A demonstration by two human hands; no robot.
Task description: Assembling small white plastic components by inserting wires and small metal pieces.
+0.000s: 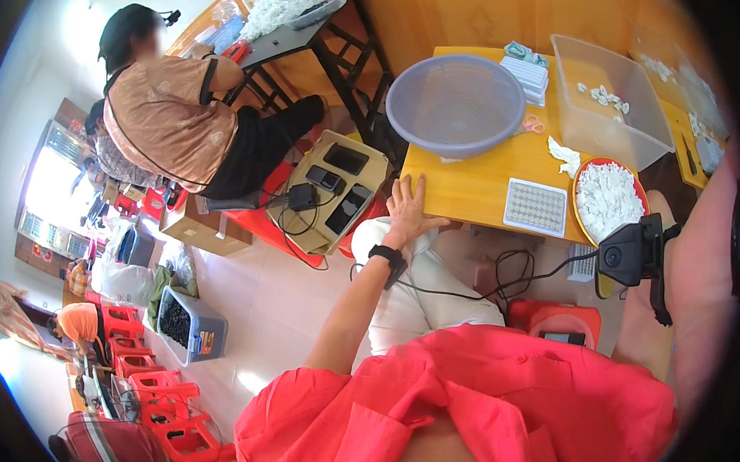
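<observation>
Our yellow desk point(473, 186) holds the white tray point(536, 208) close, probably for easy reach, while our left hand point(405, 211) spreads wide, empty, and the right grip we cannot tell.

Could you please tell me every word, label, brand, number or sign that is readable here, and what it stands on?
Orange label on the blue-grey plastic bin: too small and blurred to read.
Small red patch near the bright window, possibly a sign: too blurred to read.
No other text is legible.
</observation>
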